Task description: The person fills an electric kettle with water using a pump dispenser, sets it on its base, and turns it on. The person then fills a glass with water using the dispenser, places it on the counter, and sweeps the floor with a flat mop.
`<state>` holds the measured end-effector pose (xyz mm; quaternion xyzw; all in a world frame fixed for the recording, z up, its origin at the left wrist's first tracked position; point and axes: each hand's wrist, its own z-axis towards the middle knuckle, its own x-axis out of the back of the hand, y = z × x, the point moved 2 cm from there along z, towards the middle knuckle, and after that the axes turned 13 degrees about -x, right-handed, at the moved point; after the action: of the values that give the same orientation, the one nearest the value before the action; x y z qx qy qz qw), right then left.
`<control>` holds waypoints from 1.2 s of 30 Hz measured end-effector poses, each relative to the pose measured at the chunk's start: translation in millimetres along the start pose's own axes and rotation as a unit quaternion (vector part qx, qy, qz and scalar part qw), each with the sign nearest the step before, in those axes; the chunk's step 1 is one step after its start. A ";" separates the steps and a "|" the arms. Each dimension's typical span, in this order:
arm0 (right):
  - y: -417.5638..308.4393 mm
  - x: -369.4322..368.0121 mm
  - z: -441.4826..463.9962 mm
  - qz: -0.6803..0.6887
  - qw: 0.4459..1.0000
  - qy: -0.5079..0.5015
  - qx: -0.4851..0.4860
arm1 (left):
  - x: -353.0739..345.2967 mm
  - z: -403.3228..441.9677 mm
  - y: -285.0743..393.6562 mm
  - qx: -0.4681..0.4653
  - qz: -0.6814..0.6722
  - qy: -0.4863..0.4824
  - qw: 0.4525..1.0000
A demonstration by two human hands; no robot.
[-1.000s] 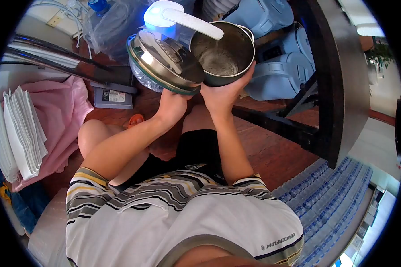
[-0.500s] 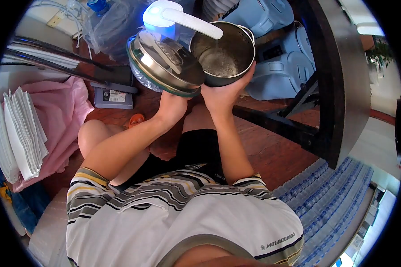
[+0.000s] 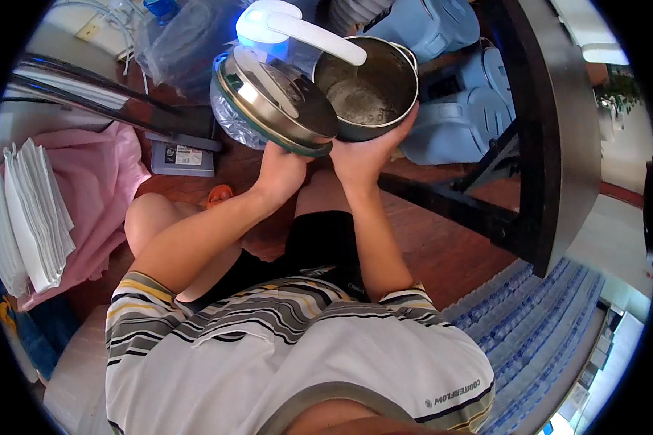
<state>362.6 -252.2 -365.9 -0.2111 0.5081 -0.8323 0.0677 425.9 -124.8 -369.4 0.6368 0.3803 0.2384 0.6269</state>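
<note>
In the head view, my left hand (image 3: 281, 172) is closed around the underside of a shiny metal lid (image 3: 308, 112) with a dark green rim, which it holds tilted. My right hand (image 3: 366, 158) grips a metal pot (image 3: 392, 80) from below and the side; its fingers are partly hidden behind it. Rippling water (image 3: 363, 101) with bubbles shows inside the pot. Over the pot's mouth reaches the white spout of a water dispenser pump (image 3: 268, 22) glowing blue. The pump sits on a bottle (image 3: 232, 119) mostly hidden behind the lid.
Pale blue lidded jugs (image 3: 457, 123) stand right of the pot, beside a dark table frame (image 3: 540, 145). White folded sheets (image 3: 40, 210) and pink cloth (image 3: 98, 181) lie at left. Packed water bottles (image 3: 522, 326) are at lower right. A grey box (image 3: 181, 159) sits on the floor.
The lid has tilted slightly and shifted a little to the right. The pot stays under the spout, and the view has moved slightly.
</note>
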 end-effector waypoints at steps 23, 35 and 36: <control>-20.0 3.6 -1.2 -0.079 0.997 -0.020 -0.005 | 4.0 -0.5 -7.1 -0.021 0.043 -0.004 0.999; -12.1 0.7 -1.4 -0.029 1.000 0.005 -0.009 | 2.1 -0.5 -6.1 0.024 -0.028 0.001 0.999; -11.4 0.0 -2.1 -0.024 1.000 0.005 -0.015 | 2.9 -0.4 -4.7 0.019 -0.004 -0.004 1.000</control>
<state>363.0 -245.1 -356.8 -0.2200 0.5154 -0.8272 0.0417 426.4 -122.6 -374.4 0.6482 0.3844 0.2262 0.6172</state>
